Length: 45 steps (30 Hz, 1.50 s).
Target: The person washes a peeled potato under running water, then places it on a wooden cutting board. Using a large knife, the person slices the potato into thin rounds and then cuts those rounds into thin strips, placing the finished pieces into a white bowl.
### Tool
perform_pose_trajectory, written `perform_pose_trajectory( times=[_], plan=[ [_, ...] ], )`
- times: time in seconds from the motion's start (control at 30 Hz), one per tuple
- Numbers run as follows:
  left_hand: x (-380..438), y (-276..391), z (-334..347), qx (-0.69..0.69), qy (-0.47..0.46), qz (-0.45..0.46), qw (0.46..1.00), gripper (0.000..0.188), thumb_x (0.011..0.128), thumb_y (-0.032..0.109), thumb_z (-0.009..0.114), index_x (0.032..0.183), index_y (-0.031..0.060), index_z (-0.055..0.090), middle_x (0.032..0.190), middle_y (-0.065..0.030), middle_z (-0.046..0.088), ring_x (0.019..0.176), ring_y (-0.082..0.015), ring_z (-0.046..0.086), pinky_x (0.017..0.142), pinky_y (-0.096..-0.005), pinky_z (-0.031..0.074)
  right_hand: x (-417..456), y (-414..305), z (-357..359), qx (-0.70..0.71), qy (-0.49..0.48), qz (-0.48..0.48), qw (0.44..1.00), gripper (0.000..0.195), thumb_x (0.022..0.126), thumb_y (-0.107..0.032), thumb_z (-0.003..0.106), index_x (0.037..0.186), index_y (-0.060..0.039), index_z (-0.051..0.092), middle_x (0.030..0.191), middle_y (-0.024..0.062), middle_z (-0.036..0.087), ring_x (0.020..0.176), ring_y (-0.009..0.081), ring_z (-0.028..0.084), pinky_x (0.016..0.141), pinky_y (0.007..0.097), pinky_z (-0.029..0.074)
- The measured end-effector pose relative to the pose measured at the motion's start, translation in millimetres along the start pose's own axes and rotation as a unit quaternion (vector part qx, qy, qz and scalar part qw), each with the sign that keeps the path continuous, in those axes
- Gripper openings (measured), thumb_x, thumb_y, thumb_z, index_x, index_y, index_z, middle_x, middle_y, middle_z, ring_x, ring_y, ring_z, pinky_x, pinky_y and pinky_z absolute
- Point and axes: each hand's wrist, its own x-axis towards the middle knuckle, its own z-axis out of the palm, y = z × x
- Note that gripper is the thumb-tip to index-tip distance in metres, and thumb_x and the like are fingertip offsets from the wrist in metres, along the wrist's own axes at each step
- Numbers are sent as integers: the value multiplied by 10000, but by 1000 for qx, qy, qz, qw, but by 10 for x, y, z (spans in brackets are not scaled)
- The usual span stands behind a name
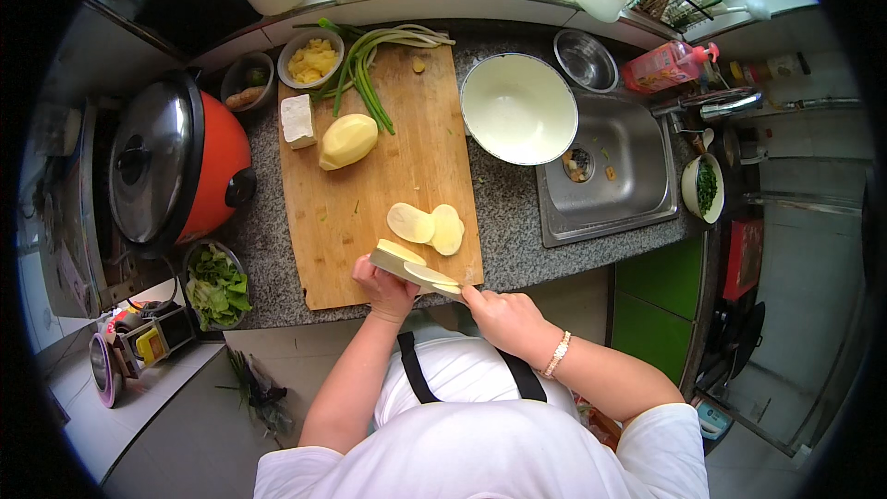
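Note:
My right hand [506, 319] grips the handle end of a kitchen knife [390, 263], whose blade is raised over the near edge of the wooden cutting board [381, 187]. Potato slices [429, 273] lie along the blade. Against the blade's left end is my left hand [388, 290], its fingers bent; part of them is hidden by the blade, and whether they hold a potato piece does not show. Just beyond, several round potato slices [411, 223] overlap on the board. Farther back lie a peeled potato [348, 142], a white block [297, 122] resembling tofu, and green onions [367, 76].
A bowl of yellow pieces [312, 62] touches the board's far left corner. To the left stand an orange pot [215, 159] with a dark lid and a bowl of leafy greens [217, 284]. Right of the board are a white basin [520, 109], a metal bowl [585, 60] and a steel sink [624, 159].

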Motion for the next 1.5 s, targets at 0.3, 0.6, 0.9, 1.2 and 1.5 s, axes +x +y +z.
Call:
perform_pose_trajectory(
  times=[0.3,0.6,0.9,1.2,1.5],
  plan=[
    [-84,-49,48,-5,12,26,1000,426,842,376,644,1114,104,460,1141,-142,405,1096,-365,405,983,-519,341,502,46,341,-17,-30,19,999,170,884,-100,535,1039,-30,532,681,151,668,630,341,693,545,452,551],
    [-87,-94,57,-24,3,23,999,492,839,415,641,1159,80,476,1205,-176,414,1142,-383,408,986,-515,343,355,17,162,30,27,-1,999,102,926,-132,562,996,-70,523,692,145,663,621,348,677,521,446,536],
    [50,-1,-12,1,-6,0,1000,626,816,574,653,1186,91,503,1080,-126,478,979,-349,496,820,-468,402,-41,-65,-55,5,3,3,1000,121,878,-75,557,988,-42,518,686,128,651,581,293,684,497,406,541],
    [50,12,-20,-25,-11,-15,1000,642,823,528,656,1249,84,474,1153,-130,454,1044,-351,465,895,-472,383,102,-47,47,12,-3,2,1000,82,941,-116,542,965,-47,506,692,139,656,584,315,675,493,426,532],
    [-70,-36,42,4,15,13,1000,444,830,412,657,1096,111,467,1140,-137,436,1086,-361,432,957,-502,367,585,-2,399,-19,-23,19,999,139,885,-98,536,1007,-37,515,692,152,680,633,339,698,544,449,551]
  ],
)
